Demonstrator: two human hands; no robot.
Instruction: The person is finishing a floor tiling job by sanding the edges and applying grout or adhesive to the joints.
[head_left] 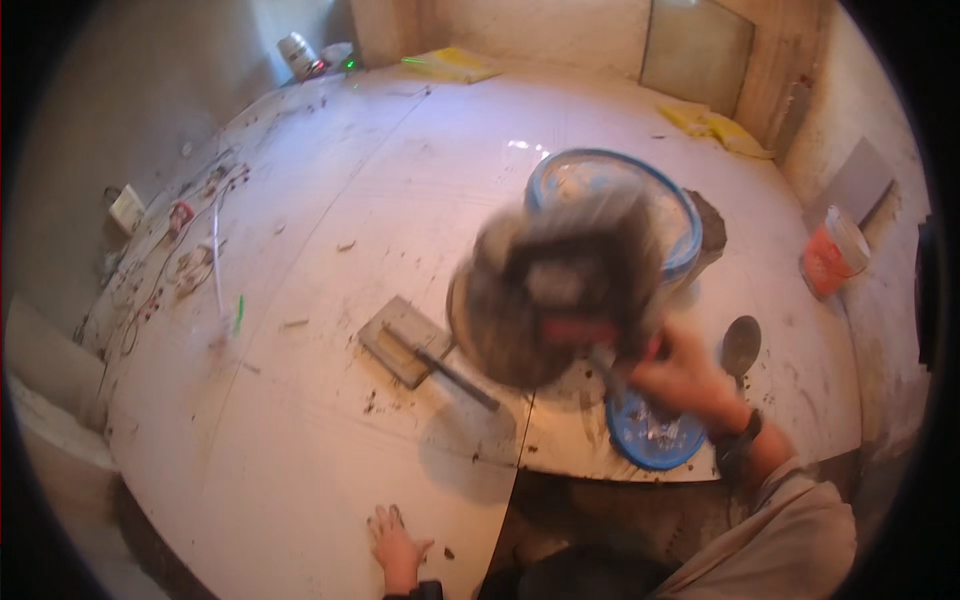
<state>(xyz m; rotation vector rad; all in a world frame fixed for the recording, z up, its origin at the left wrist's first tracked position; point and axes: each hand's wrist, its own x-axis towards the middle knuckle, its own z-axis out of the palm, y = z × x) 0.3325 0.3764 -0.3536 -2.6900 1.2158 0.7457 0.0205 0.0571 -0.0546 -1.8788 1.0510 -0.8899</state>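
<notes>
My right hand (685, 375) is closed round the grip of a bulky dark tool (575, 285) with a rounded body and a red part. Motion smears the tool, so I cannot tell its exact kind. It is held up in front of a large blue-rimmed tub (533, 185) and hides part of it. On the white surface at the lower middle, my left hand (397, 550) lies with its fingers spread, holding nothing. Beyond it rests a flat rectangular trowel (405, 340) with a dark handle. Below my right hand is a smaller blue round container (655, 463), partly covered.
Right of my right hand lies a round dark scoop-like tool (742, 345). An orange-red bucket (828, 262) stands by the right wall. Yellow bags (715, 130) lie along the far wall. Cables and debris (195, 260) are strewn at the left, near a white box (126, 210).
</notes>
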